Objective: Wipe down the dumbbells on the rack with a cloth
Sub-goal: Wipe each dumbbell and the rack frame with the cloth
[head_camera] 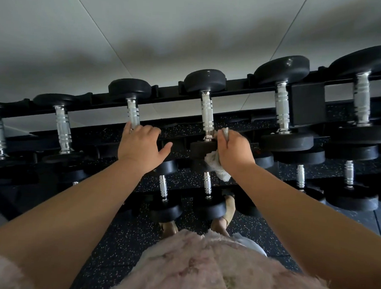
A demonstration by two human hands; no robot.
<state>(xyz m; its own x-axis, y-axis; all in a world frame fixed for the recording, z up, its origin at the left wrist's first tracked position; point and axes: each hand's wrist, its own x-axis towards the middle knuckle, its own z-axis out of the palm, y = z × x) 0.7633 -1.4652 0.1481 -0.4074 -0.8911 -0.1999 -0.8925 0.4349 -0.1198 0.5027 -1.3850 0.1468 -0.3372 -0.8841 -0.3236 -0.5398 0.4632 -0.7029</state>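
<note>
A black rack (167, 97) holds a row of black dumbbells with silver knurled handles. My right hand (234, 151) grips a pale cloth (218, 167) against the near head and lower handle end of the centre dumbbell (206, 111). Part of the cloth hangs below my wrist. My left hand (141, 145) rests over the near end of the dumbbell to the left (133, 114), fingers relaxed and thumb spread; its near head is hidden under the hand.
More dumbbells sit left (62, 127) and right (281, 111), with larger ones at the far right (361, 101). A lower tier (207, 184) holds smaller dumbbells. Speckled black rubber floor (124, 235) lies below, with my feet near the rack. A pale wall stands behind.
</note>
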